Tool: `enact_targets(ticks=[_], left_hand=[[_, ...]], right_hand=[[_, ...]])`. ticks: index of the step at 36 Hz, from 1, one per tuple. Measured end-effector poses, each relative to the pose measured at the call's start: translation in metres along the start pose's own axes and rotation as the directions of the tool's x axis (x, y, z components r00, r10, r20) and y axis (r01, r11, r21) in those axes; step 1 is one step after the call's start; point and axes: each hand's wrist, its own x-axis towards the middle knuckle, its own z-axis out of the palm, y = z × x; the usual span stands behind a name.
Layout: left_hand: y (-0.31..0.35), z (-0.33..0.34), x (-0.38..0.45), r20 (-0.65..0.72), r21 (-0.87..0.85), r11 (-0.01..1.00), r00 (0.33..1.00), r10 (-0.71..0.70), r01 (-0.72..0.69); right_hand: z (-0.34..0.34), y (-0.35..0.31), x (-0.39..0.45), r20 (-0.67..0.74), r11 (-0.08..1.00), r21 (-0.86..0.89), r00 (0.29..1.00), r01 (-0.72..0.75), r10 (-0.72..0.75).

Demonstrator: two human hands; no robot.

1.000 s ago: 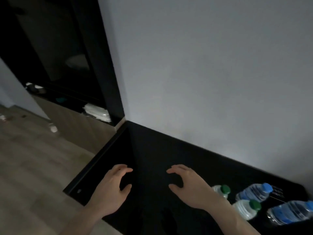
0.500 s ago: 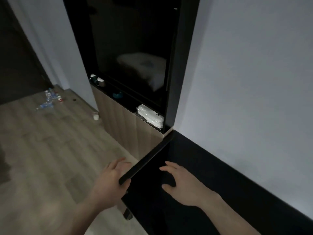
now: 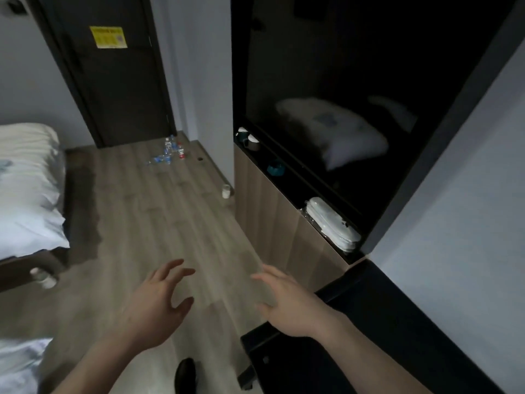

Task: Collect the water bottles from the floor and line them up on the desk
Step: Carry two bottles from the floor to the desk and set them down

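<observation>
Water bottles (image 3: 167,155): small cluster on floor before the door (image 3: 119,69), count unclear. Left hand (image 3: 154,311), right hand (image 3: 287,304): loose, empty, beside the desk (image 3: 369,322). Step: fetching; next, walk doorward.

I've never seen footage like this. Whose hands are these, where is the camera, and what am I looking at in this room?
There is no machine here: a person wears a wide-angle camera on the head, looking forward and down, so you see their own two arms. The left hand and the right hand both hang in the air with loosely spread fingers; neither has a grip on anything. Below them is a wooden floor. Far off, by the dark door, lies a small cluster of water bottles, the things to be collected. The black desk where they belong shows at the lower right. On the left is a bed; on the right, a dark cabinet with a shelf holding folded white items. A small white object stands on the floor beside the cabinet; what it is I cannot tell.
</observation>
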Motion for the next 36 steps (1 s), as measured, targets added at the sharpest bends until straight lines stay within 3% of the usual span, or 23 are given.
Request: enact_targets(ticks=[12, 19, 36], left_hand=[[-0.170, -0.107, 0.157, -0.086, -0.014, 1.000, 0.996, -0.014, 0.012], [-0.232, -0.155, 0.221, -0.120, 0.035, 0.999, 0.993, -0.001, 0.005], [-0.384, -0.186, 0.459, -0.074, 0.120, 0.993, 0.997, -0.001, 0.010]], right_hand=[[-0.003, -0.101, 0.274, -0.003, 0.996, -0.083, 0.999, 0.031, -0.032], [-0.005, -0.145, 0.360, -0.011, 0.996, -0.065, 0.998, 0.061, -0.062], [-0.031, -0.132, 0.639, 0.072, 0.992, -0.122, 0.997, -0.033, 0.042]])
